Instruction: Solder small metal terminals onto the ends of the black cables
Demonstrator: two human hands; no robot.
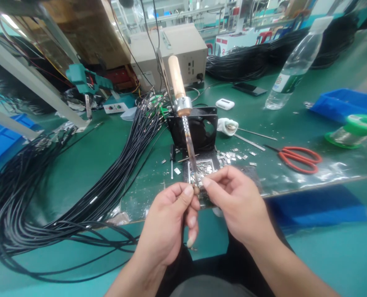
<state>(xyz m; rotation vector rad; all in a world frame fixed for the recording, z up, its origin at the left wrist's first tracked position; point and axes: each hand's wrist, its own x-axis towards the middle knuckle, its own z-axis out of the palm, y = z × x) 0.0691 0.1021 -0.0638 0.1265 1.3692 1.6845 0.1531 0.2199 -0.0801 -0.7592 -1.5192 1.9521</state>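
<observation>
Left hand (169, 218) and right hand (242, 202) are being held pinched, contents indistinct; upper right, an unreadable bottle label (286, 83) is being shown above the green desk (88, 161).

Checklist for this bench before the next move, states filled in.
1. Soldering iron set tip down: ok.
2. Iron heat: cannot tell.
3. Left hand grip: cannot tell; thumb and forefinger pinch near the tip, but what they hold is unclear.
4. Right hand well clear of the tip: not ok; fingertips are close to it.
5. Red-handled scissors away from both hands: ok, off to the right.
6. Fan running: cannot tell.
</observation>
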